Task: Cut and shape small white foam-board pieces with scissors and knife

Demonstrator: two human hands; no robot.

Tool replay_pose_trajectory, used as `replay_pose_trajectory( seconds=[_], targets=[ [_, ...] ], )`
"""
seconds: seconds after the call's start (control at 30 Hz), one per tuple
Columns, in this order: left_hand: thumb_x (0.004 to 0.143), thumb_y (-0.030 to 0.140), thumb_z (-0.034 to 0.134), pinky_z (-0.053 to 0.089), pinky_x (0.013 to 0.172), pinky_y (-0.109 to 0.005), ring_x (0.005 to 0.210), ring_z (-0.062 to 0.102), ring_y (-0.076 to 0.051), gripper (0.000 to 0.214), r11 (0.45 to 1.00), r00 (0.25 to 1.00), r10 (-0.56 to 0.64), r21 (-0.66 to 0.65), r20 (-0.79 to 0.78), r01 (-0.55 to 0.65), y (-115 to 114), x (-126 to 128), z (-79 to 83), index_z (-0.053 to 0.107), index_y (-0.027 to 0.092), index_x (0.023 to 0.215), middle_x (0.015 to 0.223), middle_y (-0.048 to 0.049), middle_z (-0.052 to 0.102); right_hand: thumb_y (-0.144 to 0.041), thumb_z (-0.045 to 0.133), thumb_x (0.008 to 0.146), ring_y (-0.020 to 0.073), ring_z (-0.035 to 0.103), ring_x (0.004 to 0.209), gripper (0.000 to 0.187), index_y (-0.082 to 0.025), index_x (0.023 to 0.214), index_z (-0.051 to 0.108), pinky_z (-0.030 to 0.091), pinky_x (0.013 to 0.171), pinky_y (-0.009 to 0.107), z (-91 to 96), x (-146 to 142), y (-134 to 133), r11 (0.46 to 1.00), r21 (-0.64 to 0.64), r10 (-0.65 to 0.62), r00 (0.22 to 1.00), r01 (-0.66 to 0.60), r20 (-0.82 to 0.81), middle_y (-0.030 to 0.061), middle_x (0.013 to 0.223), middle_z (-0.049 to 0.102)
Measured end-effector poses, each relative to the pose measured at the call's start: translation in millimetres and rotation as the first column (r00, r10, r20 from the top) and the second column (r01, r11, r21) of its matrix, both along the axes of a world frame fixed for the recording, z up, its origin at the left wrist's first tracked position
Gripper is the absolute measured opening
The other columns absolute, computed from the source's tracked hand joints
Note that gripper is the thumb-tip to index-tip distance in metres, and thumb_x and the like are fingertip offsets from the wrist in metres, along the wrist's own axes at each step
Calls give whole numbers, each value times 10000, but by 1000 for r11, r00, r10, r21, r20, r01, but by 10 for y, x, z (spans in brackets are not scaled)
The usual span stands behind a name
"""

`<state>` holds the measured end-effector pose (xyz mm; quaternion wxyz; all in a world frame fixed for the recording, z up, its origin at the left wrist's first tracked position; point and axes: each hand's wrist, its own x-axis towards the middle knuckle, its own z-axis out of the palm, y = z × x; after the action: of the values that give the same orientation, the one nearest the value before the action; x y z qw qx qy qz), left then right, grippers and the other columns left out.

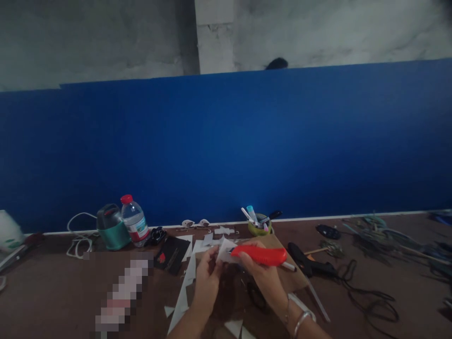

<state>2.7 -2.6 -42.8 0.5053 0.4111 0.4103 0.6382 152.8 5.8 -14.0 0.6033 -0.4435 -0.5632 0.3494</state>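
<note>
My left hand (207, 278) pinches a small piece of white paper (223, 249) between thumb and fingers above the table. A red utility knife (266, 254) is gripped in my right hand (262, 278), its front end pointing left. The tip of the knife lies against the paper; whether it cuts in is too small to tell. Below my hands, white paper scraps (190, 270) and a brown board (298, 278) lie on the table. A silver bangle (304, 320) circles my right wrist.
On the right lie a black glue gun (312, 262) and its looping cable (374, 292). A pen cup (259, 230) stands behind my hands. To the left are a red-capped water bottle (136, 226), a teal container (115, 237) and a black sheet (172, 254). A blue partition (226, 146) borders the table.
</note>
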Motion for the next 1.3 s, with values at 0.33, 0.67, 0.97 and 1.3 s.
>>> replay_pose_trajectory(
  seconds=[0.33,0.67,0.97,1.3],
  targets=[
    [622,401,767,548,769,-361,877,660,-261,396,997,996,73,-31,52,-71,24,-2,-41,697,162,930,951,-101,708,-333,728,644,163,558,564,218,-167,670,590,479,537,271,117,-104,232,996,-83,8,998,-13,-59,6,601,608],
    [627,411,760,565,758,-381,873,664,-276,394,995,995,85,-65,48,-82,5,3,-10,696,148,913,944,-118,699,-345,686,697,199,604,658,191,-170,679,610,509,623,298,-12,-82,168,995,-37,-91,994,89,-55,27,675,637],
    [645,410,748,558,790,-405,886,657,-275,402,997,998,55,-53,43,-53,8,1,-44,693,146,943,970,-123,688,-384,688,670,178,574,567,233,-176,621,597,503,554,289,53,-116,120,988,-87,-138,978,126,-156,3,588,608],
    [641,420,750,561,776,-388,890,660,-280,397,997,997,69,-46,26,-68,-6,2,-12,693,146,922,969,-126,690,-368,687,671,179,562,587,216,-176,622,600,491,597,303,20,-127,95,980,-66,-194,972,187,-129,0,593,601]
  ],
)
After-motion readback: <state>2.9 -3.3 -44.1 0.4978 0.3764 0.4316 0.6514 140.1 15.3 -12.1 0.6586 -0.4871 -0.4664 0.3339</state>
